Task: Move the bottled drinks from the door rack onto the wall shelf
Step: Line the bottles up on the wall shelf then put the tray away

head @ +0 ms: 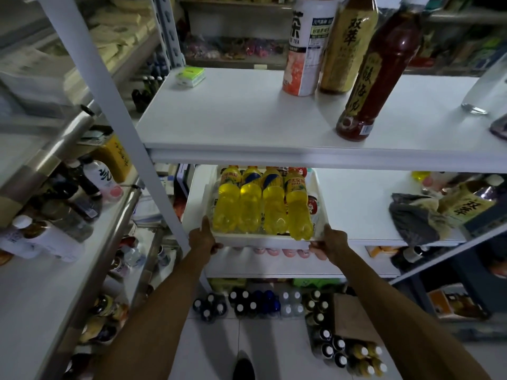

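A white tray point(263, 238) holds several yellow bottled drinks point(251, 202) lying side by side, bottoms toward me. It sits at the front edge of the middle wall shelf point(356, 204). My left hand point(204, 238) grips the tray's near left corner and my right hand point(330, 242) grips its near right corner. On the upper shelf point(247, 119) stand a white tea bottle point(307, 48), a golden-labelled bottle point(347, 45) and a dark red bottle point(375, 78). More bottles point(68, 204) crowd the steel rack at the left.
A green tissue pack point(190, 76) lies at the back of the upper shelf. A grey bag point(414, 218) and a bottle pack point(472, 204) sit right of the tray. Bottle packs point(252, 303) and a cardboard box point(354, 316) stand on the floor.
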### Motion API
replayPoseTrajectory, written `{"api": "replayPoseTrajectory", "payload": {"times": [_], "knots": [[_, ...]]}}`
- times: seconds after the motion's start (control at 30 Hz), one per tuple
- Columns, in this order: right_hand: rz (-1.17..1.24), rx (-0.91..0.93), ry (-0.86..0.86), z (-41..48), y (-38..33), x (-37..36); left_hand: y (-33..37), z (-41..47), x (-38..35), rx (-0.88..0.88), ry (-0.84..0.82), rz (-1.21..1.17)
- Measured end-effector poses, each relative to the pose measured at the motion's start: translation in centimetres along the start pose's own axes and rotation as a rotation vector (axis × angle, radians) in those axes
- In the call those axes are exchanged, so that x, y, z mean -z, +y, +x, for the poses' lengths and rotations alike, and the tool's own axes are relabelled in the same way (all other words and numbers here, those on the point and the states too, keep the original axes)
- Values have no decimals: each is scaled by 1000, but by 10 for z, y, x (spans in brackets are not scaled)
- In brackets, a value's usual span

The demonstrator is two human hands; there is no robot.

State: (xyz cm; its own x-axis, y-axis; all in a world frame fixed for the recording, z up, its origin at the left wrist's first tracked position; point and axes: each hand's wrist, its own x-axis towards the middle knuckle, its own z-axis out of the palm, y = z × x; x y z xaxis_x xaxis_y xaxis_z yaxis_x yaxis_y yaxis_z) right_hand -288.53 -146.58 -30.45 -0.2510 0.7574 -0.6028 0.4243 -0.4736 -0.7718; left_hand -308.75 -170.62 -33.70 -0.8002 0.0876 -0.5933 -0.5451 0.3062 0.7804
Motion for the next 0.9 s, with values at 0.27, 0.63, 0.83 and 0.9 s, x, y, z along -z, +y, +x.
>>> {"api": "replayPoseTrajectory", "payload": {"times": [0.27,0.63,0.83,0.9], "knots": [[-495,180,138,-28,10,9,-4,-19,24,-227,47,401],[-1076,798,142,-77,-25,14,72,-70,54,-680,-129,1317],[-1489,914,-283,-105,-58,5,98,-118,45,-719,-136,1811],[-1569,1011,-271,-114,-62,-3,91,-127,43,-775,-63,1917]]}}
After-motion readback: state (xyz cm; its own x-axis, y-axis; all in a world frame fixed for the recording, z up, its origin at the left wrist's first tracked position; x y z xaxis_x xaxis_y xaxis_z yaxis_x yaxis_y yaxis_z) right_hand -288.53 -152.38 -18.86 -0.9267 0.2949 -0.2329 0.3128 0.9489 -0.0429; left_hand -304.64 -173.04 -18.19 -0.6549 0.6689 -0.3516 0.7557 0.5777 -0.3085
